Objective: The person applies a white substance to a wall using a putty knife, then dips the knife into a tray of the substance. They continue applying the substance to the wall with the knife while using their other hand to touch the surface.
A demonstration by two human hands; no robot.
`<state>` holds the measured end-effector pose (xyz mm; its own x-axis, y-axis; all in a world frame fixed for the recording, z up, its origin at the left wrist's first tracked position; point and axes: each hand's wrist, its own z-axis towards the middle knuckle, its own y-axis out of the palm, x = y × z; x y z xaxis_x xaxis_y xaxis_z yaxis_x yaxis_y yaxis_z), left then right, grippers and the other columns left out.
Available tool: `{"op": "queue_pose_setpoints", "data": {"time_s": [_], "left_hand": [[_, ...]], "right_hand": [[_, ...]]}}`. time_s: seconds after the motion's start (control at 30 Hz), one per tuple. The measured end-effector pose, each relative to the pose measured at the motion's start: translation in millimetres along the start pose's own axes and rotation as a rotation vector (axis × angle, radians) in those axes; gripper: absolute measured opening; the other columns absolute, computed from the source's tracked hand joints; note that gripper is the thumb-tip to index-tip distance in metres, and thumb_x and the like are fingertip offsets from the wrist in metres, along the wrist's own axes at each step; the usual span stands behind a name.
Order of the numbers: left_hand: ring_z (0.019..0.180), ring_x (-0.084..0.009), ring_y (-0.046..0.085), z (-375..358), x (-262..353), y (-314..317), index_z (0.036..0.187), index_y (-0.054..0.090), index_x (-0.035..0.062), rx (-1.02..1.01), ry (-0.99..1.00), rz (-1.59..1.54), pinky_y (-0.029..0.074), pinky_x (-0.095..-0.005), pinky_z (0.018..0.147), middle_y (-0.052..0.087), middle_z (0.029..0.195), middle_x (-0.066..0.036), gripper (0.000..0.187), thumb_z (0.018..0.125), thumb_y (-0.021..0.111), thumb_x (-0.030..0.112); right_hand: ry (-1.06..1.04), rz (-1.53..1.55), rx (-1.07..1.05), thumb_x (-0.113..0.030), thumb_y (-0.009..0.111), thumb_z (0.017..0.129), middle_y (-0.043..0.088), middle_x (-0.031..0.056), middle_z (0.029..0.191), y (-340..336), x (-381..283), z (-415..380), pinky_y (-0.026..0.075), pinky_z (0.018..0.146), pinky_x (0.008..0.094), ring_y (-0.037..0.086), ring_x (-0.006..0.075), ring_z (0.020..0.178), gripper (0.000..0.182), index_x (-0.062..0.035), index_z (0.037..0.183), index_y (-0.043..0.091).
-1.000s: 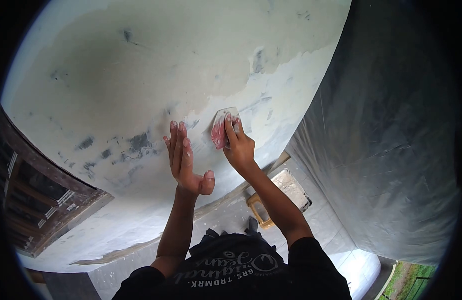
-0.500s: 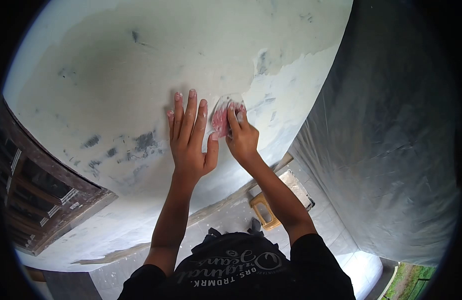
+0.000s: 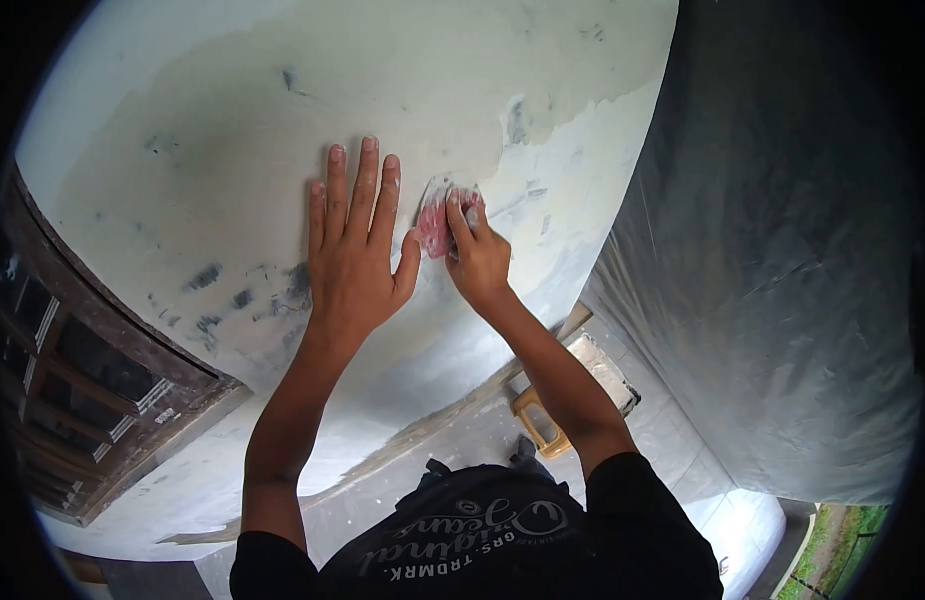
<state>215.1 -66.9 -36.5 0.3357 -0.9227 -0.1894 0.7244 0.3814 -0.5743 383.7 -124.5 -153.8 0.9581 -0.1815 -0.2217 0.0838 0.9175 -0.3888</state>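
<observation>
Right now the step in hand looks like smoothing filler on the wall (image 3: 232,130): right hand (image 3: 477,262) presses a small flat scraper (image 3: 437,222), pink-smeared, against the plaster, fingers (image 3: 455,218) laid along its back and pinching it to the wall. Left hand (image 3: 354,255) is flat on the wall just beside the scraper, fingers spread wide, holding nothing, thumb nearly touching the blade edge. Scraper sits at the boundary between the duller coated area on the left and the paler patch (image 3: 572,150) to the right. Next move, as I judge it, calls for a firm even drag of the blade with steady pressure and a shallow angle; left hand is close enough to be in the stroke's way if it goes leftward. Dark scuffs (image 3: 222,285) remain low on the wall near the left wrist. Around: dark wooden window frame (image 3: 72,390) at far left, plastic sheeting (image 3: 782,250) hung on the right, well apart from the hands. Down on the floor (image 3: 462,435) behind the right forearm there's a yellow-handled thing on a whitish tray (image 3: 602,370), probably a trowel and mix board, too small to be sure
</observation>
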Motion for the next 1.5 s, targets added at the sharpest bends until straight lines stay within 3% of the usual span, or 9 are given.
{"op": "queue_pose_setpoints", "data": {"time_s": [0.07,0.13,0.3,0.5,0.63,0.77,0.93,1.23,1.5], "left_hand": [[0.146,-0.0416,0.016,-1,-2,-4,0.146,0.035,-0.0001,-0.071,0.054,0.039,0.017,-0.0613,0.113,0.024,0.157,-0.019,0.068,0.086,0.058,0.024],[0.146,-0.0402,0.015,1,-4,-6,0.147,0.034,0.0023,-0.100,0.094,0.093,0.016,-0.0634,0.112,0.023,0.157,-0.017,0.069,0.087,0.058,0.026],[0.147,-0.0353,0.016,11,-7,-8,0.149,0.034,0.0094,-0.156,0.178,0.208,0.016,-0.0681,0.109,0.022,0.159,-0.012,0.068,0.088,0.056,0.031],[0.147,-0.0330,0.018,23,-14,-14,0.149,0.034,0.0103,-0.122,0.223,0.276,0.018,-0.0671,0.109,0.023,0.159,-0.011,0.067,0.088,0.056,0.030],[0.147,-0.0268,0.019,26,-19,-19,0.146,0.040,0.0124,-0.108,0.190,0.332,0.017,-0.0540,0.116,0.026,0.158,-0.007,0.065,0.087,0.058,0.033],[0.146,-0.0247,0.021,32,-22,-16,0.146,0.041,0.0119,-0.122,0.267,0.353,0.019,-0.0473,0.118,0.028,0.157,-0.007,0.064,0.087,0.058,0.034],[0.146,-0.0253,0.023,38,-21,-11,0.146,0.038,0.0098,-0.135,0.339,0.317,0.020,-0.0520,0.116,0.029,0.156,-0.007,0.064,0.088,0.056,0.031],[0.146,-0.0239,0.020,27,-17,-2,0.147,0.038,0.0127,-0.217,0.373,0.430,0.016,-0.0526,0.117,0.027,0.157,-0.005,0.065,0.091,0.052,0.042],[0.148,-0.0222,0.014,28,-17,4,0.149,0.034,0.0137,-0.253,0.331,0.460,0.011,-0.0531,0.117,0.020,0.160,-0.004,0.069,0.093,0.048,0.050]], "right_hand": [[0.036,0.029,-0.096,0.002,0.075,0.055,0.056,0.0314,0.122,5,-3,-44,0.057,0.063,0.0370,0.067,0.0336,0.074,0.080,-0.0086,0.132,0.055],[0.025,0.060,-0.072,0.001,0.076,0.054,0.055,0.0271,0.123,4,1,-56,0.056,0.060,0.0369,0.067,0.0325,0.070,0.087,-0.0115,0.136,0.051],[0.030,0.074,0.187,0.000,0.077,0.055,0.059,0.0202,0.116,-31,-7,32,0.054,0.059,0.0356,0.066,0.0291,0.071,0.079,-0.0110,0.130,0.057],[-0.071,0.027,0.144,0.002,0.074,0.058,0.059,0.0185,0.109,-12,-16,43,0.053,0.055,0.0361,0.064,0.0289,0.064,0.071,-0.0115,0.126,0.060],[-0.019,0.044,-0.058,0.001,0.077,0.056,0.059,0.0223,0.117,1,-16,-31,0.056,0.063,0.0366,0.066,0.0310,0.070,0.082,-0.0129,0.133,0.055],[-0.027,0.113,0.123,-0.001,0.077,0.054,0.059,0.0217,0.116,-14,-4,-11,0.055,0.059,0.0352,0.066,0.0289,0.068,0.081,-0.0132,0.132,0.057],[0.013,0.030,0.269,0.000,0.076,0.057,0.059,0.0213,0.116,-21,4,65,0.054,0.058,0.0357,0.065,0.0295,0.069,0.079,-0.0114,0.132,0.055],[0.020,0.118,0.057,-0.002,0.078,0.054,0.057,0.0291,0.119,4,-4,-45,0.055,0.059,0.0375,0.067,0.0305,0.067,0.081,-0.0147,0.131,0.057],[0.010,0.014,0.225,0.001,0.076,0.055,0.060,0.0206,0.112,-14,20,56,0.054,0.058,0.0363,0.064,0.0304,0.065,0.079,-0.0135,0.131,0.057]]}}
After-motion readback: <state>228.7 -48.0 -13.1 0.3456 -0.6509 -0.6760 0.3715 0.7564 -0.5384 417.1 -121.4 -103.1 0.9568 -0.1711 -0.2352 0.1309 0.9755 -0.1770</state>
